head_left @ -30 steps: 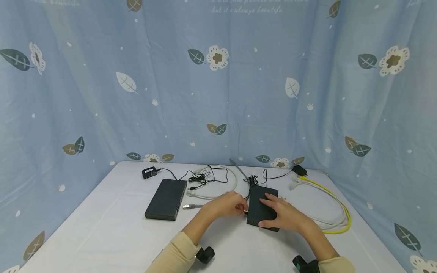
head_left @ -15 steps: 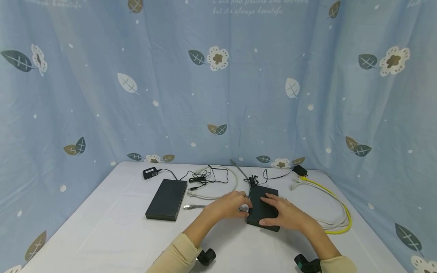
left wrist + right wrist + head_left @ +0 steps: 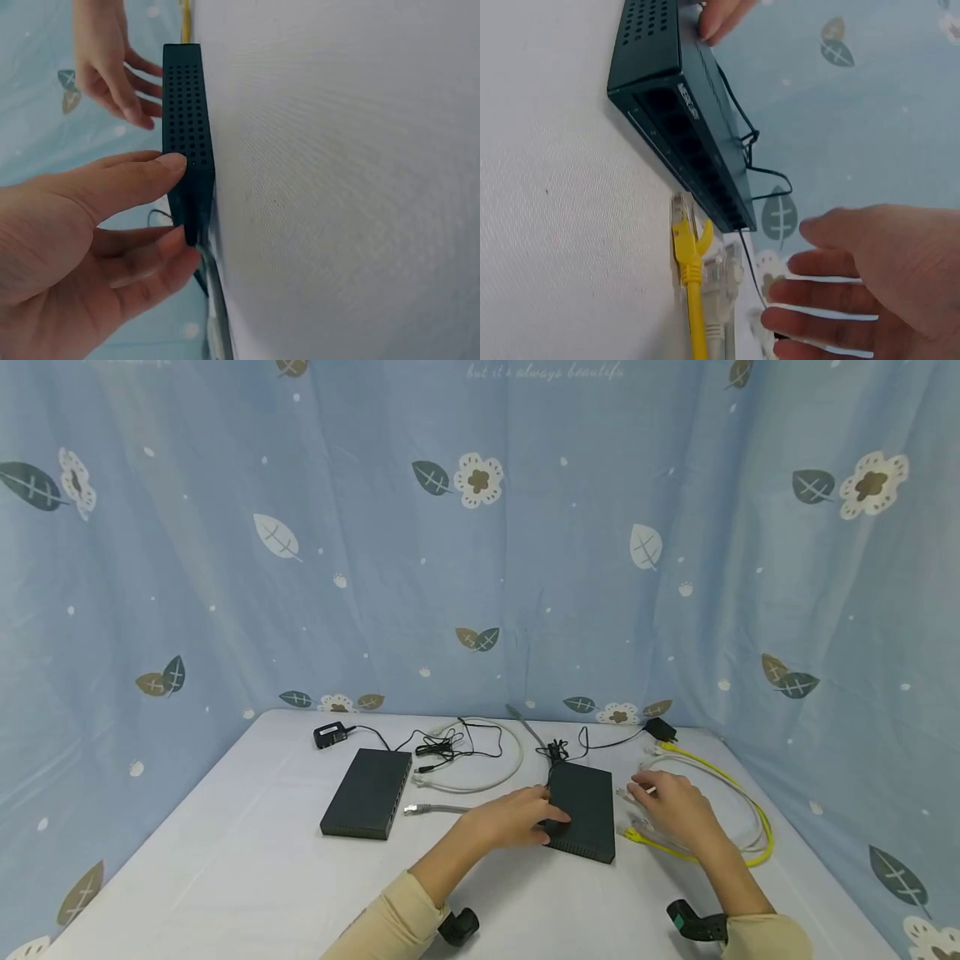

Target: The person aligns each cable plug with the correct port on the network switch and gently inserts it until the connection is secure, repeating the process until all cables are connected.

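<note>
My left hand (image 3: 504, 820) holds the near left corner of a black network switch (image 3: 588, 810) lying on the table. In the left wrist view its thumb presses the perforated side, while the fingers curl beside a plug with a grey cable (image 3: 216, 300) at the switch's back. My right hand (image 3: 678, 810) hovers to the right of the switch with relaxed fingers and nothing in them. Below it in the right wrist view, a yellow network cable's plug (image 3: 686, 251) and white network cable plugs (image 3: 718, 289) lie close to the row of ports (image 3: 694, 154).
A second black network switch (image 3: 367, 795) lies to the left. Behind it are a black power adapter (image 3: 330, 735), a bundled black cord (image 3: 438, 747) and a looped white cable (image 3: 517, 760). Another adapter (image 3: 660, 729) sits at the back right. A patterned curtain (image 3: 480, 568) hangs behind the table.
My right hand has left the top of the switch and moved right, over the network cables. The left hand has shifted slightly further onto the switch's corner. The yellow plug now shows beside the switch.
</note>
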